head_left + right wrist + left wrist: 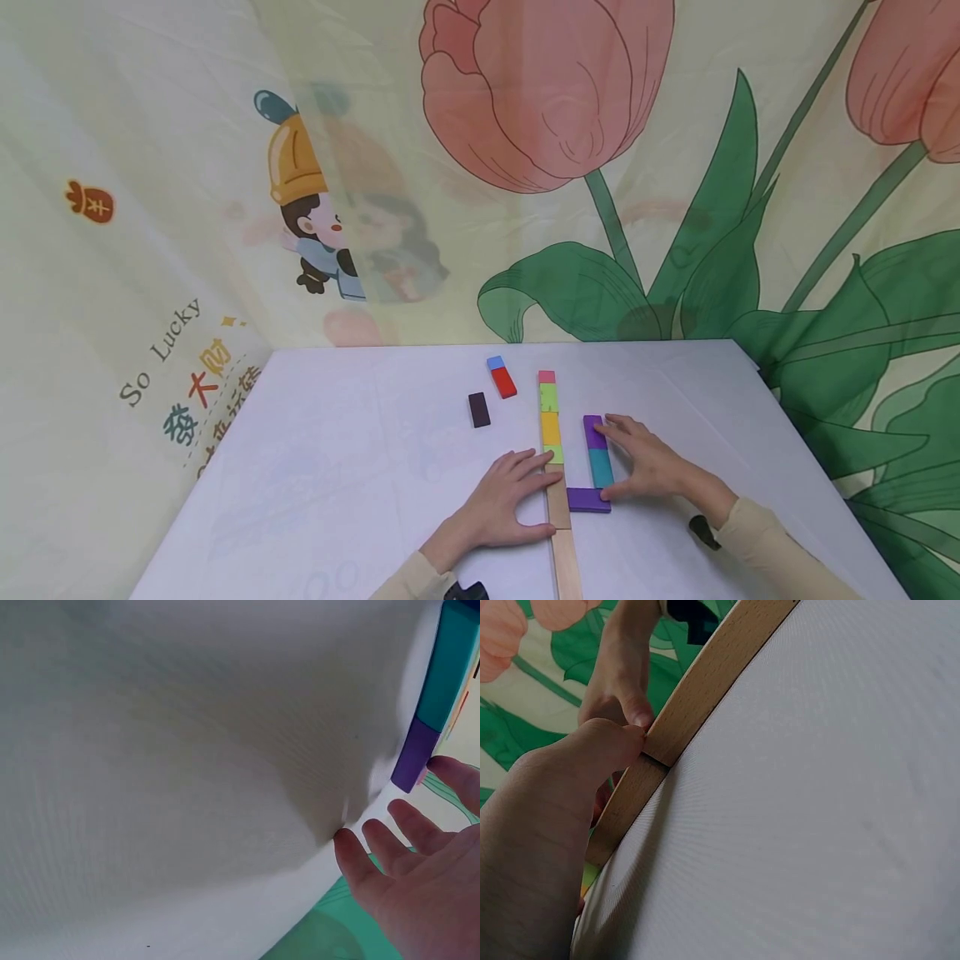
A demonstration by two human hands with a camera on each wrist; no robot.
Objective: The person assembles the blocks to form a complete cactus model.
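Note:
A straight row of blocks runs away from me: two natural wood blocks [558, 500] nearest, then green, yellow, green and pink ones. My left hand [498, 498] spreads along its left side, with thumb and fingertips against the wood blocks; in the left wrist view, the thumb lies by their joint. A flat purple block [588, 500] juts right from the row. From its outer end, a teal block [601, 468] and a second purple block [593, 432] extend away. My right hand [648, 458] spreads beside them, thumb at the jutting block's end and index fingertip at the far purple block [415, 754].
Left of the row's far end, a dark block [479, 410] lies alone. Behind it a red block [504, 382] meets a small blue one [496, 362]. The white tabletop [337, 467] ends at a printed curtain [375, 167].

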